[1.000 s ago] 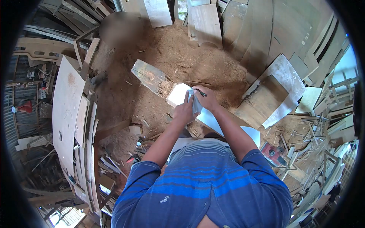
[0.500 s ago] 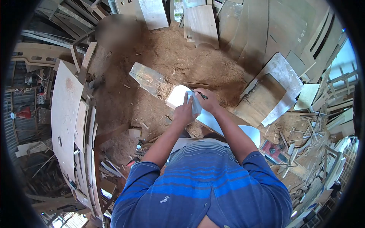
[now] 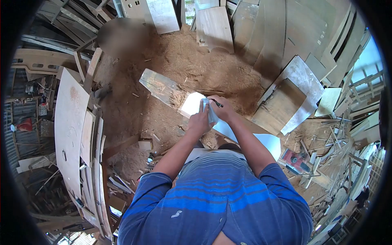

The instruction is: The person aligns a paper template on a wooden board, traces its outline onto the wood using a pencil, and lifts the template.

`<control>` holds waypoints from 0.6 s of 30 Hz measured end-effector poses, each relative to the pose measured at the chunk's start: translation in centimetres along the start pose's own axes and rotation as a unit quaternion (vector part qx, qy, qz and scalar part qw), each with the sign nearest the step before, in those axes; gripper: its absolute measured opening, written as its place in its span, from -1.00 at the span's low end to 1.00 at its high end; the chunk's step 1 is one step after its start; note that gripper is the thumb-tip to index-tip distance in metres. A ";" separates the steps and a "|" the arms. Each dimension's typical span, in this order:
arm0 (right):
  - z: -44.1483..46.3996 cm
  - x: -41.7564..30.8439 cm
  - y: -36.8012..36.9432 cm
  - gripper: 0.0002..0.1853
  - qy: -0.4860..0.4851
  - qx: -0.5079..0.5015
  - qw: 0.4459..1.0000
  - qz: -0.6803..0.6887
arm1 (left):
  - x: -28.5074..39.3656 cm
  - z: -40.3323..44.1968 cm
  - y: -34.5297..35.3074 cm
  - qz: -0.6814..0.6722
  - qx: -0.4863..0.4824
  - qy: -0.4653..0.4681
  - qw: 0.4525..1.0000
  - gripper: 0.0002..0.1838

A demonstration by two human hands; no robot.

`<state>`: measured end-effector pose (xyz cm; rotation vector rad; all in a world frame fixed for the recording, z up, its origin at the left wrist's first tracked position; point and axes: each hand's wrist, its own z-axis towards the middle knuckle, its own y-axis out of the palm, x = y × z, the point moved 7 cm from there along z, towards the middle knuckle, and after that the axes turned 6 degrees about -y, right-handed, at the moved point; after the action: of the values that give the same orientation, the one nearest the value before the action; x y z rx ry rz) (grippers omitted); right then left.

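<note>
Panels appear further left; right hand keeps pen.

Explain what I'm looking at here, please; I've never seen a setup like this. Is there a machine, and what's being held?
There is no robot here, just a person working with two bare hands. The view comes from a camera worn on the person's head, looking forward and down, so their striped shirt fills the bottom.

The right hand holds a dark, pen-like tool. The left hand rests on a small bluish piece, two fingers extended. Both are over a long white board; whether the pen tip touches anything is too small to tell.

Beyond the board's far end lies a weathered plank. Brown, sawdust-like litter covers much of the ground, and a red tool sits to the right.
</note>
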<state>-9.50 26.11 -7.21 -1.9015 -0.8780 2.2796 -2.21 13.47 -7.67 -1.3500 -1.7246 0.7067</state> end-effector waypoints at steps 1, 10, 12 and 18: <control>-0.1 -0.2 -0.1 -0.64 0.008 -0.003 1.000 -0.002 | 0.0 -0.1 0.0 0.002 0.001 0.002 1.000 0.28; -2.1 -0.4 -1.0 -0.63 0.072 0.013 0.997 -0.014 | 0.2 -0.3 -0.7 0.019 -0.014 0.005 1.000 0.27; -2.4 -0.5 -1.4 -0.63 0.077 0.054 0.995 0.011 | 0.2 -0.4 -0.9 0.019 -0.010 0.009 1.000 0.28; -3.4 0.2 -2.8 -0.68 0.086 0.097 0.991 0.038 | 0.3 0.1 -2.5 0.059 -0.024 0.024 0.998 0.34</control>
<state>-7.29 29.86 -6.49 -2.0358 -0.5514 2.1100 -3.57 13.11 -5.57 -1.5003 -1.6442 0.6975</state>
